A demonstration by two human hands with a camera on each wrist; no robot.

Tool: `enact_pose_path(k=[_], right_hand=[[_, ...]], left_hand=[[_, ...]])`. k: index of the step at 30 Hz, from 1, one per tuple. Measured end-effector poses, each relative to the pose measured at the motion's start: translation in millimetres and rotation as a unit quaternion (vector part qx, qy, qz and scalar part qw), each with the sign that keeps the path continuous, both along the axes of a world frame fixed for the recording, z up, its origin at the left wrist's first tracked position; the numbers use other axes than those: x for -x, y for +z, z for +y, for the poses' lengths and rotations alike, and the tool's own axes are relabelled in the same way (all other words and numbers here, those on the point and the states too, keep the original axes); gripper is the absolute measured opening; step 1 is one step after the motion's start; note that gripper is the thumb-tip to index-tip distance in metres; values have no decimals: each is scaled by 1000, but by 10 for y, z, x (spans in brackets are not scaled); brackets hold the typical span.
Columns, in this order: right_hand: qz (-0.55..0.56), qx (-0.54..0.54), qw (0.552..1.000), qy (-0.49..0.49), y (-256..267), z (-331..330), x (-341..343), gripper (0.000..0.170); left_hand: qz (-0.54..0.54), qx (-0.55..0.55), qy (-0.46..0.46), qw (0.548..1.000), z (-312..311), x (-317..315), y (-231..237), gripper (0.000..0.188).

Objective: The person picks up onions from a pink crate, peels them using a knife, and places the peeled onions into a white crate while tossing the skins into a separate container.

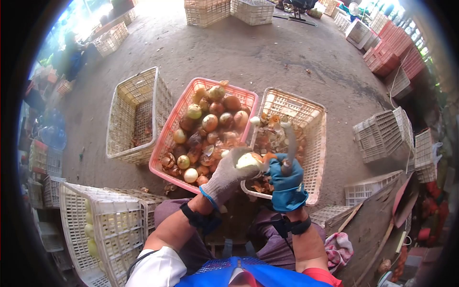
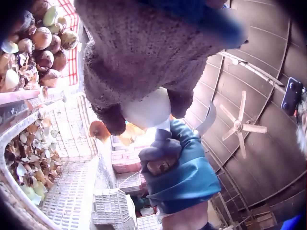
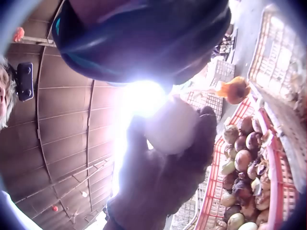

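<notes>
A grey knit glove covers my left hand [image 1: 227,174], which grips a pale, peeled onion [image 1: 249,161] in front of my lap. Close beside it, my right hand [image 1: 287,184] in a blue rubber glove holds a knife, its curved blade [image 2: 209,120] pointing away from the onion. A brown-orange piece of onion skin [image 3: 235,90] dangles next to the onion. Below the left hand stands a pink crate [image 1: 173,122] full of unpeeled onions [image 1: 209,123]. Under the right hand is a white crate [image 1: 313,158] with onion skins [image 1: 275,131] and scraps in it.
Another white crate [image 1: 114,119] stands left of the pink one. By my left knee, a tall white crate [image 1: 119,225] holds pale green, round things. More crates [image 1: 382,134] and a wooden board [image 1: 377,220] are at the right. Stacked crates [image 1: 208,12] stand at the far side.
</notes>
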State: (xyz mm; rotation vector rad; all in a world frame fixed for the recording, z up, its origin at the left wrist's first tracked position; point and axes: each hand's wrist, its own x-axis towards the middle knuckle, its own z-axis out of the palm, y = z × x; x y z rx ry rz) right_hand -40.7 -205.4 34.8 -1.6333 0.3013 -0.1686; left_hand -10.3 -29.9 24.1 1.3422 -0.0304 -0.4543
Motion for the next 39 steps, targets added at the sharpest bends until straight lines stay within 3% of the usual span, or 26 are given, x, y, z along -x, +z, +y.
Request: enact_pose_path(k=[3,4,5,6,8,11,13,19,21,23,24,26,27,28,29,31,32,33,35,38,39], right_hand=[[-18,-25,995,-99,-25,-198,-128,16],[-4,13,995,-98,32,-276,-156,18],[26,72,994,-75,91,-323,-163,21],[8,175,984,-21,45,-406,-166,24],[-17,283,957,55,-126,-457,-104,29],[-65,316,940,115,-254,-408,-3,33],[-136,348,918,133,-177,-309,33,33],[-107,381,908,141,-34,-200,94,39],[-110,380,907,143,-101,-170,105,38],[-133,381,905,134,-208,-157,44,38],[-166,403,891,127,-309,-190,44,36],[-80,408,894,165,71,-127,101,44],[-18,422,891,167,137,-137,145,49],[-157,429,876,156,101,-95,158,43],[-103,428,882,167,98,-79,167,43],[-86,402,893,185,167,0,182,43],[-81,389,897,192,189,23,181,43],[-78,378,901,199,204,42,177,44],[-71,361,907,207,244,87,156,44],[-63,340,913,215,250,113,127,44],[-59,332,916,216,236,117,118,44]], left_hand=[[103,233,24,967,37,1,-47,72],[90,277,-14,956,97,-29,-81,74],[84,274,-10,958,125,-31,-83,75],[76,272,-6,959,143,-33,-71,75],[49,259,13,965,156,-35,-68,75],[21,219,5,976,237,-113,-185,70],[26,257,30,966,212,-109,-98,62],[58,317,52,945,119,-120,-65,58],[87,348,14,933,139,-62,61,48],[92,269,-22,959,146,-170,-260,43],[78,295,54,951,74,-128,-179,40],[5,241,31,970,60,-243,-442,55],[-16,120,111,986,12,-214,-374,74],[-56,45,135,988,35,-223,-396,80],[-91,-28,151,984,44,-228,-439,86],[-89,-161,154,971,131,-123,-38,90],[-88,-187,158,966,120,-158,-121,90],[-102,-165,159,968,139,-149,-97,90],[-36,15,130,991,134,-211,-278,85],[-20,54,120,991,194,-185,-231,81],[-41,9,123,992,226,-174,-197,81]])
